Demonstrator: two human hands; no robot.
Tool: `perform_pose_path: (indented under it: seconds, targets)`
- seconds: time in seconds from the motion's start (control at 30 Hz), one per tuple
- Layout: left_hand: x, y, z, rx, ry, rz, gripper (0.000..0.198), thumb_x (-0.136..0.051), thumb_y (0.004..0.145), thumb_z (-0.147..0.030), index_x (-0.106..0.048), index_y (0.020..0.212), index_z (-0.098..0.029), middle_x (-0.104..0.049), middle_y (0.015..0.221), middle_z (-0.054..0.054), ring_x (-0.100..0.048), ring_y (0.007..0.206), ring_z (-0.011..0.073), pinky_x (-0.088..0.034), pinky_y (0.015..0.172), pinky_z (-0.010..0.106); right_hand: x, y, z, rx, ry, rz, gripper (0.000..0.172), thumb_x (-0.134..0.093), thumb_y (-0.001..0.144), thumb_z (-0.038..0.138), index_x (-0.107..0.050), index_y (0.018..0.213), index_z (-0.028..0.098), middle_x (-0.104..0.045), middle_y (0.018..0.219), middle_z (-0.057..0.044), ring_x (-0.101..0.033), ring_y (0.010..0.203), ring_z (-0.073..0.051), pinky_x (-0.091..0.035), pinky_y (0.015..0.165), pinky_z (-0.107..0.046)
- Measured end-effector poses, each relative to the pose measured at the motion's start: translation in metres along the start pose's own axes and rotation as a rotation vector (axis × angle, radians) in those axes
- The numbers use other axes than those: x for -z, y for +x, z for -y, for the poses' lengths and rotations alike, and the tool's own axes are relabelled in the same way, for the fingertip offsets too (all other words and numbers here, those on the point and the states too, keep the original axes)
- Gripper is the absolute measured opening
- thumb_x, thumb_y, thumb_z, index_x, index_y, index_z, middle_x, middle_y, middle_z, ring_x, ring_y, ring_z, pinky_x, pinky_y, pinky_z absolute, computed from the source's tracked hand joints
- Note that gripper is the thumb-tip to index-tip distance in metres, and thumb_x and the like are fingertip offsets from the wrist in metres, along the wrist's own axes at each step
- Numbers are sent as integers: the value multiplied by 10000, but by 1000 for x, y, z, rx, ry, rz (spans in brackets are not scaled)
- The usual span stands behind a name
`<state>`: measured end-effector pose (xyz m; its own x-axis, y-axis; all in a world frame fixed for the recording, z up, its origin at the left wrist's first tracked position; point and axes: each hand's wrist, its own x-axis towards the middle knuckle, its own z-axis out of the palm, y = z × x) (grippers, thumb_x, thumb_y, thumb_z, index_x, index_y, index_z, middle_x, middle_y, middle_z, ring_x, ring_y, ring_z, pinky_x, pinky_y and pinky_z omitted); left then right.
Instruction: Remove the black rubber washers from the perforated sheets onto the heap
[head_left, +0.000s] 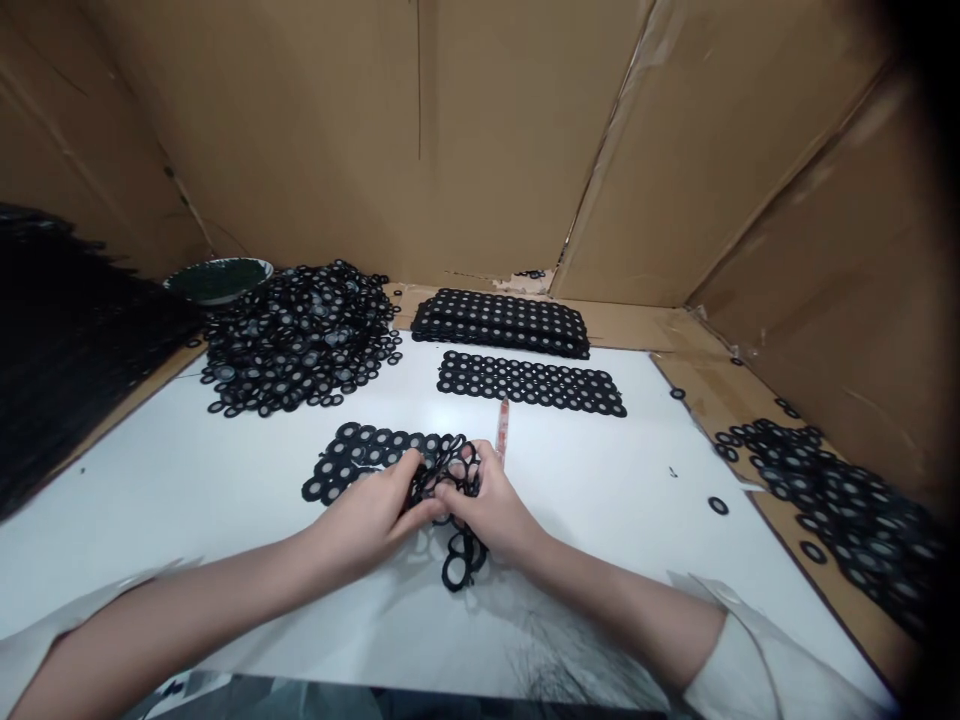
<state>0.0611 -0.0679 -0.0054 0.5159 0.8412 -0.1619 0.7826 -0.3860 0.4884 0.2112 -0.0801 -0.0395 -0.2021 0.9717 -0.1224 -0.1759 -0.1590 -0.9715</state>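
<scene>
Both hands meet over the middle of the white work surface, gripping a bunched sheet of joined black rings [455, 572] with pale centres. My left hand [390, 497] pinches its left side, fingers closed. On the right, my right hand [491, 500] has thumb and fingers closed on the same sheet. A few rings hang below the hands. A flat part of black ringed sheet [341, 465] lies just left of the hands; whether it joins the held part cannot be seen. Beyond the right hand lies a slim clear tube with reddish marks [502, 430].
A flat ringed strip [532, 383] lies ahead, with a stack of similar strips [502, 318] behind it. Loose rings form a big heap [300, 340] beside a bowl [221, 280] at back left. More rings [847, 500] lie right. Cardboard walls [487, 150] enclose the surface.
</scene>
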Motion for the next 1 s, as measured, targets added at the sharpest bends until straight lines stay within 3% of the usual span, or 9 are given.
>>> perform_pose_path:
  seconds: [0.07, 0.2, 0.33, 0.4, 0.53, 0.67, 0.77, 0.9, 1.0]
  targets:
    - [-1, 1, 0, 33, -83, 6, 273, -287, 830, -394, -391, 973, -185, -608, 738, 38, -578, 646, 197, -372, 534, 264, 0, 0, -2, 1, -6, 7, 267, -557, 684, 222, -337, 833, 206, -409, 715, 43, -435, 627, -81, -389, 572, -219]
    - [1, 7, 9, 20, -163, -82, 265, -215, 858, -338, -441, 845, -201, -579, 657, 3, -551, 591, 161, -371, 547, 252, 1, -1, -5, -15, -46, 48, 217, -547, 699, 239, -397, 847, 186, -461, 725, 25, -459, 652, -92, -394, 600, -231]
    - [18, 15, 21, 144, -112, -431, 287, -236, 852, -378, -459, 811, -202, -553, 642, -9, -539, 611, 159, -375, 565, 251, 2, -1, -2, -45, -37, 65, 180, -554, 680, 211, -457, 826, 169, -478, 692, 25, -481, 655, -98, -389, 600, -228]
    - [23, 14, 21, 163, -91, -508, 268, -248, 851, -372, -455, 811, -206, -555, 664, -14, -540, 636, 153, -380, 587, 247, 1, -1, 1, -75, -3, 78, 185, -565, 664, 208, -479, 823, 165, -500, 688, 22, -491, 645, -100, -383, 581, -222]
    - [13, 5, 12, 33, 30, -314, 229, -259, 852, -329, -450, 818, -209, -555, 670, -15, -532, 596, 141, -375, 556, 243, 0, 0, 5, -100, 51, 20, 223, -589, 637, 216, -497, 834, 168, -527, 683, 25, -491, 619, -93, -384, 571, -218]
    - [-9, -4, 6, -77, 214, -205, 239, -229, 849, -258, -454, 851, -177, -558, 727, 32, -543, 616, 158, -397, 548, 261, -2, 0, 4, -111, 25, -33, 176, -565, 649, 205, -494, 805, 165, -492, 626, 44, -438, 525, -64, -350, 498, -195]
    - [-20, -5, 7, -160, 281, -186, 270, -201, 850, -232, -457, 894, -160, -548, 778, 60, -543, 663, 168, -422, 575, 275, -2, 0, 1, -113, -17, -60, 144, -545, 660, 200, -489, 787, 162, -452, 581, 56, -396, 475, -53, -314, 450, -185]
    - [-25, -2, 9, -187, 319, -195, 244, -324, 821, -324, -458, 933, -153, -541, 845, 88, -534, 722, 205, -434, 623, 327, -1, 1, 1, -132, 14, -75, 148, -538, 662, 190, -485, 795, 157, -468, 603, 50, -402, 482, -50, -323, 462, -184]
    - [-22, 1, 11, -148, 166, -111, 207, -299, 836, -321, -445, 870, -177, -536, 806, 55, -528, 696, 181, -422, 602, 299, 0, 2, 2, -142, 20, -50, 138, -539, 660, 187, -480, 780, 154, -458, 588, 55, -396, 473, -47, -315, 453, -181]
